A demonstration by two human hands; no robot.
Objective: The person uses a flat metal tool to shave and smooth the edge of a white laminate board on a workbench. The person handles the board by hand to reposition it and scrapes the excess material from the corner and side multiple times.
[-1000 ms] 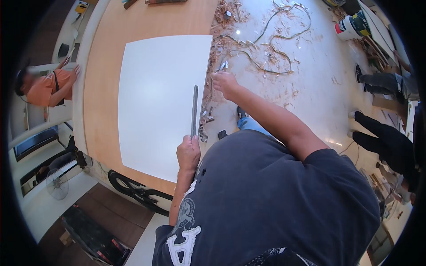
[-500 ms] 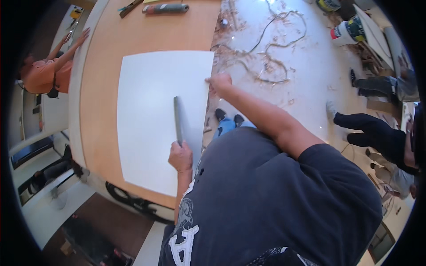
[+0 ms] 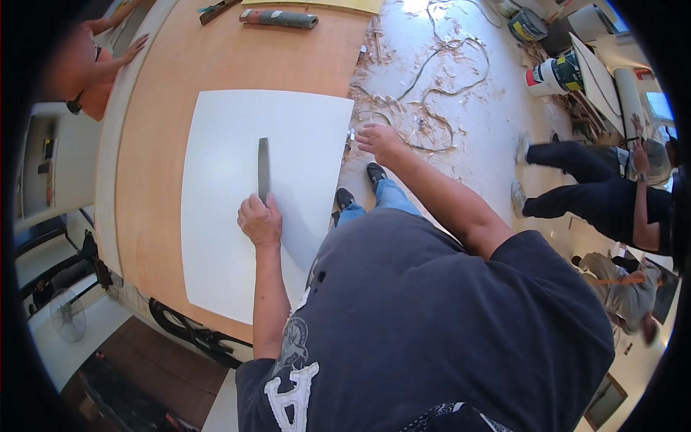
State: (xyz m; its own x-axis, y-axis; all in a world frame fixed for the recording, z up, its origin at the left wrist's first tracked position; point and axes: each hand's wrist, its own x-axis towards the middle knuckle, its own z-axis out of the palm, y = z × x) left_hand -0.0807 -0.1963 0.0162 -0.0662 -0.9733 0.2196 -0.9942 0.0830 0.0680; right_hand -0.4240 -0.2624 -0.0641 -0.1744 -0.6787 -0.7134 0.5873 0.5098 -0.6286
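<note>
My left hand (image 3: 260, 220) is closed around one end of a long, narrow, grey flat metal file (image 3: 263, 164). The file's far end points away from me over a large white sheet (image 3: 216, 155). This sheet lies flat on a light wood-coloured panel (image 3: 155, 180). Just past the sheet's right edge, over the floor, hovers my right hand (image 3: 380, 142), fingers stretched out and holding nothing.
A dark grey roll (image 3: 279, 19) and a dark wooden tool (image 3: 218, 10) lie at the panel's far end. Wood shavings and a long cable (image 3: 432, 90) litter the floor. Buckets (image 3: 551, 76) stand far right. Other people are on both sides; one's hand (image 3: 135, 47) rests at the panel's left edge.
My left hand has moved left and away from me with the file, farther onto the sheet. My right hand has left the sheet's edge and its fingers have opened out.
</note>
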